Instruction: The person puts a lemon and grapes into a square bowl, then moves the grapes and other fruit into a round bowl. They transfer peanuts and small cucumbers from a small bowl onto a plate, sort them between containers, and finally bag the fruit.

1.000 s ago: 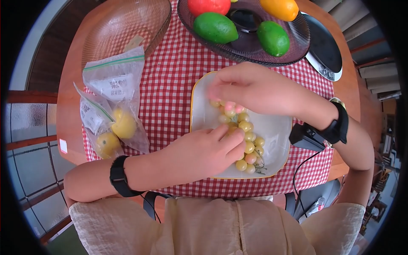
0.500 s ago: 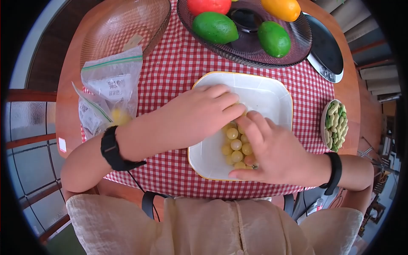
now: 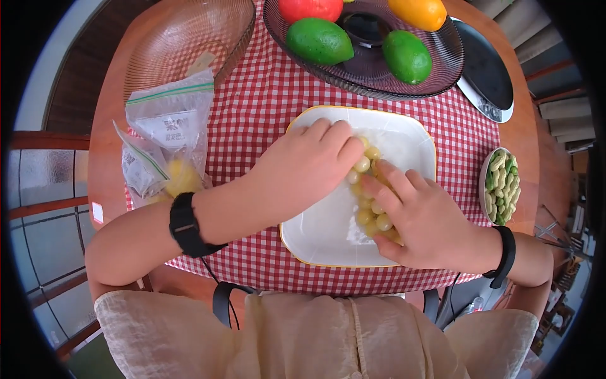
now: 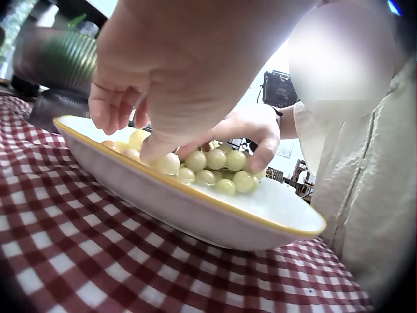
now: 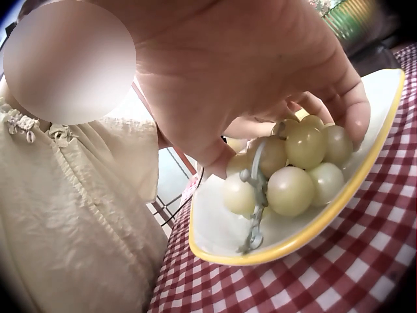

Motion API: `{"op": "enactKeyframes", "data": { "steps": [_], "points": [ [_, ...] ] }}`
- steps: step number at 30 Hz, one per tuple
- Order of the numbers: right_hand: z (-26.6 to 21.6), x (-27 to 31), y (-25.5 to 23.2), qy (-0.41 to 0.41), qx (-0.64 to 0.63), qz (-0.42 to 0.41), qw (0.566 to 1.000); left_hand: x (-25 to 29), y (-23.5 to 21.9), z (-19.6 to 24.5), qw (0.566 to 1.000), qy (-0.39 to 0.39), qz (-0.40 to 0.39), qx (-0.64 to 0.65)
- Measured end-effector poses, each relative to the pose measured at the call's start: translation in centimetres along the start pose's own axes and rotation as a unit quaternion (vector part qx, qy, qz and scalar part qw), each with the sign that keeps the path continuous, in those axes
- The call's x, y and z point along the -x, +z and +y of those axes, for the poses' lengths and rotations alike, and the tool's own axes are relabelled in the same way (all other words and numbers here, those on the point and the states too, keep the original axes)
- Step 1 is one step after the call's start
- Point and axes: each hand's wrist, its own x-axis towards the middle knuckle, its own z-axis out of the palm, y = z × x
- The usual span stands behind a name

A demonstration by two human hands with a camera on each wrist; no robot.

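A bunch of pale yellow-green grapes (image 3: 364, 216) lies in a white dish (image 3: 308, 235) with a yellow rim. At the bunch's far end, my left hand (image 3: 315, 155) has its fingers curled down and pinches the grapes; its fingertips are hidden in the head view. My right hand (image 3: 424, 218) grips the near part of the bunch from the right, fingers over the top and thumb at the near side. In the right wrist view, a green stem (image 5: 256, 202) hangs out beside the grapes (image 5: 290, 190), below the right thumb.
Zip bags (image 3: 169, 129) with yellow fruit (image 3: 183, 178) lie left, before a clear ribbed bowl (image 3: 183, 38). A dark ribbed bowl (image 3: 353, 81) with red, green and orange fruit stands behind. To the right are a small bowl of green and pale pods (image 3: 502, 186) and an oval black-topped object (image 3: 486, 66).
My right hand came from the bunch's far end down to its near right side. My left hand moved to the far end. Since half a second ago, the bunch has shifted slightly right.
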Motion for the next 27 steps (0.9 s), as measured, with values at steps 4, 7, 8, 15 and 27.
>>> {"op": "enactKeyframes", "data": {
  "steps": [4, 7, 8, 15, 27],
  "points": [
    [0.8, -0.1, -0.3, -0.001, -0.016, 0.001, 1.000, 1.0, 0.5, 1.0, 0.988, -0.104, -0.092, 0.073],
    [0.9, -0.1, -0.3, 0.006, -0.033, -0.011, 0.999, 0.2, 1.0, 1.2, 0.975, -0.124, -0.154, 0.105],
    [0.9, -0.1, -0.2, 0.018, -0.038, -0.019, 0.999, -0.1, 1.1, 1.3, 0.974, -0.124, -0.155, 0.105],
    [1.4, 0.2, 0.2, 0.036, -0.087, -0.008, 0.996, -1.7, 0.8, 2.6, 0.817, -0.275, -0.325, 0.390],
    [2.5, 0.1, 1.4, 0.005, -0.175, 0.039, 0.984, -3.9, -3.1, 2.0, 0.450, -0.382, -0.186, 0.785]
  ]
}}
